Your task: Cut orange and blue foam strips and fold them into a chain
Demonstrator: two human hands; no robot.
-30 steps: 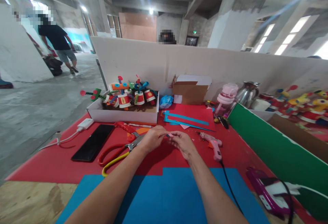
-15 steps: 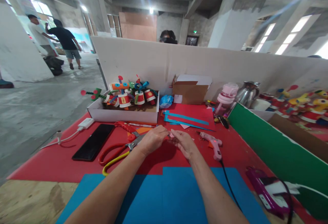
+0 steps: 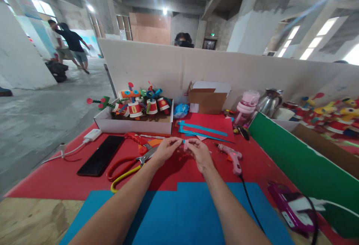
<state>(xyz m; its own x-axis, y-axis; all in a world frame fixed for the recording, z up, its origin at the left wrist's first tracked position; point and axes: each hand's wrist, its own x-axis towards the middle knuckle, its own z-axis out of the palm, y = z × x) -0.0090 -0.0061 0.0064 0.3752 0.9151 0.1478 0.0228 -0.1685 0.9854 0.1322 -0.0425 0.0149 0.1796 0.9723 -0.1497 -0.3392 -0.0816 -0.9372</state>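
Both hands meet over the red sheet [image 3: 70, 179]: the left hand [image 3: 165, 151] and right hand [image 3: 199, 152] each pinch one end of a small pink piece [image 3: 185, 144] between curled fingertips. Scissors [image 3: 131, 163] lie just left of the left hand, a phone [image 3: 101, 155] beyond them; a pink glue gun [image 3: 231, 157] lies near the right hand.

Legible text: none. The red-and-white drums [image 3: 152, 107] in the white box [image 3: 134, 125] near the worktop's far edge bear round yellow marks, too small to read. The green sign [image 3: 213, 34] over the far doorway is likewise unreadable.
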